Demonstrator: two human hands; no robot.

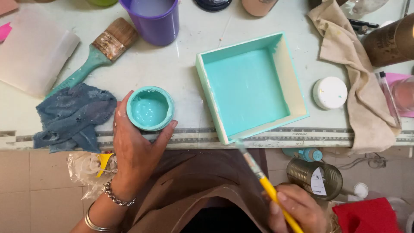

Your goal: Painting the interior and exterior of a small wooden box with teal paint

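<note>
My left hand (136,149) grips a small open jar of turquoise paint (150,108) at the table's front edge. My right hand (297,209) holds a thin yellow-handled paintbrush (265,181), whose bristle tip touches the near corner of a square wooden box (252,86). The box is painted turquoise inside, with cream walls at the right side. A round white lid (330,92) lies to the right of the box.
A wide brush with a turquoise handle (97,54), a blue rag (71,115), a purple cup (153,19) and a beige cloth (353,77) lie on the white table. A tin can (314,177) and red cloth (366,215) sit below the table edge.
</note>
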